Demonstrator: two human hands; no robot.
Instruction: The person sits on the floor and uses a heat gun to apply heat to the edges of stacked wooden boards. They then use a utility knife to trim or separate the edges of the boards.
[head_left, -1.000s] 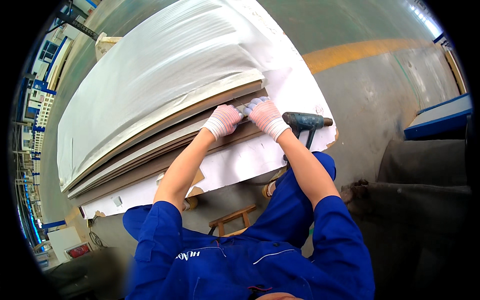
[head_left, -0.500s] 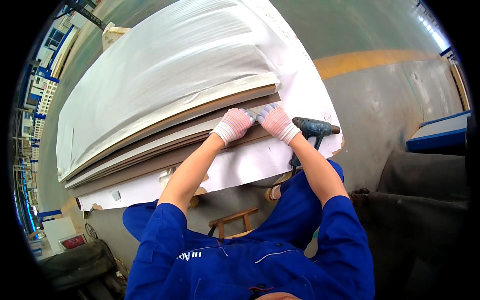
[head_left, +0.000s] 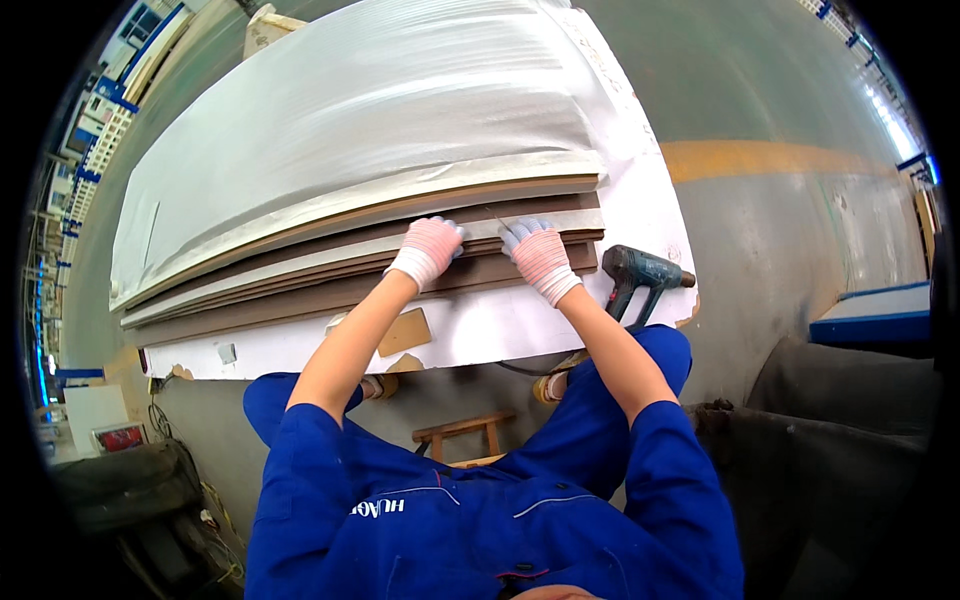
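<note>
My left hand (head_left: pixel 430 248), in a pink-and-white striped glove with grey fingertips, rests on a stack of long brown strips (head_left: pixel 300 262). Its fingers are bent and close together over the pale-faced top strip (head_left: pixel 578 222). A little to the right, my right hand (head_left: pixel 537 255), gloved the same way, is closed over this strip near its right end. From its fingertips sticks a thin, dark sliver (head_left: pixel 494 216), too small to name. A dark teal heat gun (head_left: pixel 645 275) lies right of my right hand, nozzle pointing right.
Behind the strips, a large panel under white foam sheet (head_left: pixel 350 110) covers most of the white table (head_left: pixel 480 325). A small brown board piece (head_left: pixel 405 332) lies at the front edge. Below stands a wooden stool (head_left: pixel 465 432); a dark covered bulk (head_left: pixel 810 470) is at right.
My hands have moved apart, the left one leftward along the strips. A thin sliver now shows at my right fingertips. The view has shifted slightly.
</note>
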